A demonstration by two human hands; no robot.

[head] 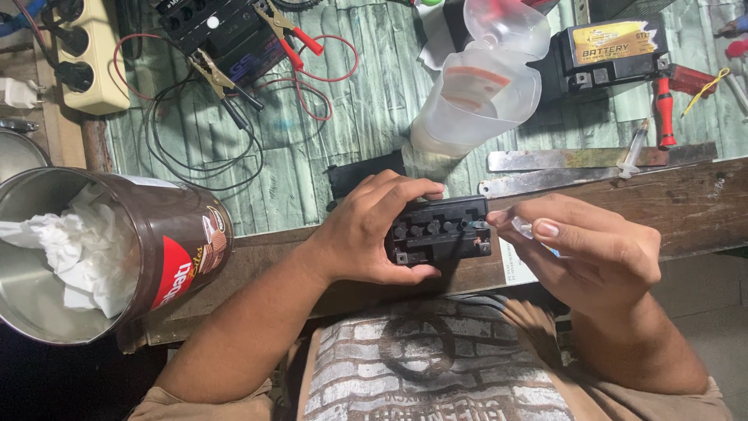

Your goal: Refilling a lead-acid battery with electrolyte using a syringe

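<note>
left hand (366, 230) gripping black battery (439, 231), right hand (592, 249) pinching syringe (523, 228)

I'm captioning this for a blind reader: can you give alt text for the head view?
The left hand holds a small black battery while the right hand points a clear syringe at its top. A tissue-filled can lies at left.

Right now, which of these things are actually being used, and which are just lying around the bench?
In use:
left hand gripping the small black battery
right hand pinching a clear syringe at the battery's top

Lying about:
tin stuffed with tissue
clear jug
second battery
clip leads
power strip
spare syringe
red screwdriver
</note>
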